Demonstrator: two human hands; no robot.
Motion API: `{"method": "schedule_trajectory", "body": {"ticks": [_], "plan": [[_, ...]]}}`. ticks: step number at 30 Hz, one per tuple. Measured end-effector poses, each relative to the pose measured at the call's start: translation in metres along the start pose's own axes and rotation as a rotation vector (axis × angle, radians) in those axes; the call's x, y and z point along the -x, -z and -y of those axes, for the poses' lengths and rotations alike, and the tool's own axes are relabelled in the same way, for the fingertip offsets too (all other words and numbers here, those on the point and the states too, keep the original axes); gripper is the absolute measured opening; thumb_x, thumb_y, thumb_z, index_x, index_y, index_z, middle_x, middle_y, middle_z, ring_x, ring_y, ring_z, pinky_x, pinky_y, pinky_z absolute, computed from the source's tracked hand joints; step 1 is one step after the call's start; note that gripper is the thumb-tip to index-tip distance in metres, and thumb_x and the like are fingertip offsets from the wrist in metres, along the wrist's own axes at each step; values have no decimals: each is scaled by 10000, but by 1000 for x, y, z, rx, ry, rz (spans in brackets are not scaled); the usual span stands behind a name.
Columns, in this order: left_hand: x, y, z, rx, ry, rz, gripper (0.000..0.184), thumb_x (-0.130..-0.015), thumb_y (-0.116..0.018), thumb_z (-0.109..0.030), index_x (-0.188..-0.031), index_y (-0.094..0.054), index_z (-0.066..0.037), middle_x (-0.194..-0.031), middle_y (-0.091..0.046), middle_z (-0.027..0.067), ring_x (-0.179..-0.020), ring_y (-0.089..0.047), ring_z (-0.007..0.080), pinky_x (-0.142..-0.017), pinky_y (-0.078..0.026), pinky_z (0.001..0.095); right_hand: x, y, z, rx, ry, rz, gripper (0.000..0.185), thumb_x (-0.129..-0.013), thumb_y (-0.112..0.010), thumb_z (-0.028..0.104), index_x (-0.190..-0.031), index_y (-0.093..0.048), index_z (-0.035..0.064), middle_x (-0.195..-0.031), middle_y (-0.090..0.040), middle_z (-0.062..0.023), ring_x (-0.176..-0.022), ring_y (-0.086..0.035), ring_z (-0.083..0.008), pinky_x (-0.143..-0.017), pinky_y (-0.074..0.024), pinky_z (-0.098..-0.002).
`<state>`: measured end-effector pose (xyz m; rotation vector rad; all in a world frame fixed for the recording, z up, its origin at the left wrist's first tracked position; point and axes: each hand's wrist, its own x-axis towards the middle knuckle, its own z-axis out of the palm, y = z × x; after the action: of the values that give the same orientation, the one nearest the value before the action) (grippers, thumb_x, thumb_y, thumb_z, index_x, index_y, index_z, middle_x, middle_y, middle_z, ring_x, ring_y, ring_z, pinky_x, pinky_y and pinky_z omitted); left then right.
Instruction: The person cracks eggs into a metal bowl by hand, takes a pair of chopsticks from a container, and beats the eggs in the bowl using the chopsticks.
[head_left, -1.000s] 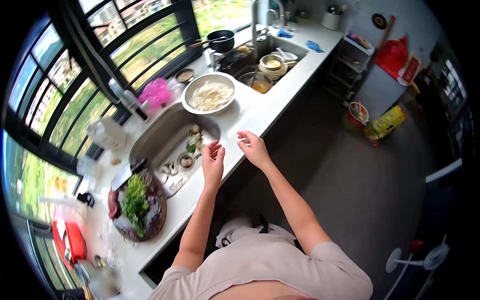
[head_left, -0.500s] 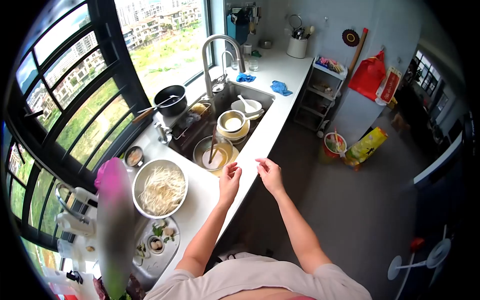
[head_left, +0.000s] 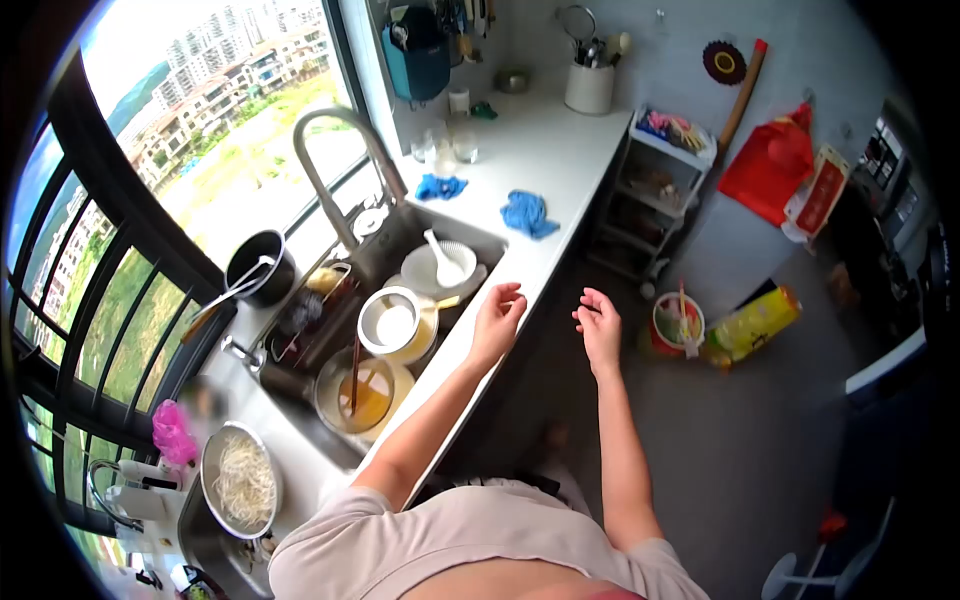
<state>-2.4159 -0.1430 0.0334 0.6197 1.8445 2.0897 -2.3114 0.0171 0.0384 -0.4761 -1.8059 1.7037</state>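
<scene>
My left hand (head_left: 497, 322) hovers by the counter's front edge, just right of the sink; its fingers are loosely curled, apart, with nothing in them. Over the dark floor, my right hand (head_left: 599, 328) is also empty, fingers bent and spread a little. Nearest to the left hand, the sink (head_left: 470, 238) holds stacked dishes: a small metal bowl (head_left: 388, 318), a white bowl with a white spoon (head_left: 447, 266) in it, and a glass-like bowl (head_left: 330, 392) of yellowish liquid with brown chopsticks (head_left: 355, 375). Two crumpled blue cloths (head_left: 529, 214) lie on the counter beyond.
At lower left stands a bowl of bean sprouts (head_left: 243, 480) beside a pink bag (head_left: 174, 432). A black pot (head_left: 260, 270) sits by the window. Ahead are a shelf cart (head_left: 655, 185), a bin (head_left: 678, 322) and a yellow package (head_left: 752, 325) on the floor.
The view has moved forward along the counter and turned, so the sink and sprouts sit further left. Both hands have moved forward and further apart, still empty.
</scene>
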Motion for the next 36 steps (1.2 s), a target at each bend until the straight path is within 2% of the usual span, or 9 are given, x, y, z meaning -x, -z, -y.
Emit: {"method": "schedule_trajectory", "body": {"ticks": [5, 9, 13, 16, 23, 27, 28, 31, 36], "plan": [[-104, -51, 7, 6, 46, -55, 359, -919, -598, -187, -1221, -492, -25, -1067, -598, 86, -931, -612, 158, -778, -467, 283, -150, 36, -15, 5, -2, 79, 267, -889, -544, 9, -1155, -567, 15, -1001, -609, -53, -782, -623, -101, -605, -484, -218], [-168, -53, -2, 19, 61, -211, 334, -909, -597, -119, -1208, -499, -5, -1027, -592, 81, -907, -594, 141, -804, -479, 260, -254, 9, -27, 0, 59, 233, 254, -897, -549, 30, -1150, -568, 5, -996, -617, -64, -778, -630, -110, -616, -481, -217], [-235, -26, 11, -39, 31, -335, 346, -930, -579, -187, -1227, -492, -33, -1098, -601, 78, -933, -596, 142, -776, -462, 274, -337, -55, -18, -52, 72, 425, 258, -910, -552, 59, -1163, -549, 9, -1000, -596, -36, -787, -604, -104, -627, -458, -221], [-289, -7, 2, -46, -19, -401, 348, -930, -576, -190, -1228, -496, -30, -1102, -600, 86, -953, -606, 159, -781, -463, 281, -412, -115, -10, -16, 258, 521, 259, -897, -570, 54, -1153, -568, 14, -1003, -619, -52, -796, -618, -121, -676, -486, -245], [-370, 44, -1, 5, -39, -608, 363, -933, -572, -196, -1238, -487, -19, -1117, -605, 107, -965, -619, 164, -800, -473, 283, -567, -288, 78, 103, 665, 606, 309, -832, -632, 64, -1135, -587, 21, -1000, -648, -125, -825, -644, -225, -765, -517, -314], [-383, 69, -5, 14, -30, -718, 354, -934, -574, -186, -1228, -491, -6, -1093, -614, 103, -954, -619, 155, -783, -467, 257, -652, -397, 91, 227, 898, 546, 408, -790, -660, 119, -1162, -563, -18, -1072, -614, -192, -968, -605, -348, -852, -494, -396], [-385, 73, -9, 9, -27, -743, 352, -934, -573, -185, -1227, -493, -7, -1091, -615, 100, -948, -618, 152, -779, -466, 254, -666, -415, 96, 266, 854, 527, 448, -787, -661, 196, -1167, -563, -20, -1117, -600, -223, -1043, -567, -394, -908, -468, -417], [-386, 88, -7, 17, -31, -818, 348, -931, -573, -179, -1226, -497, -10, -1082, -616, 95, -926, -614, 146, -769, -463, 252, -701, -457, 99, 395, 918, 623, 500, -784, -649, 267, -1192, -557, -8, -1177, -576, -236, -1094, -552, -386, -926, -461, -420], [-399, 104, -8, 15, -35, -900, 352, -928, -576, -178, -1226, -494, -9, -1071, -615, 105, -923, -617, 150, -767, -464, 258, -713, -492, 104, 319, 897, 672, 420, -763, -647, 297, -1027, -623, -28, -977, -633, -261, -966, -594, -424, -845, -489, -455]]}}
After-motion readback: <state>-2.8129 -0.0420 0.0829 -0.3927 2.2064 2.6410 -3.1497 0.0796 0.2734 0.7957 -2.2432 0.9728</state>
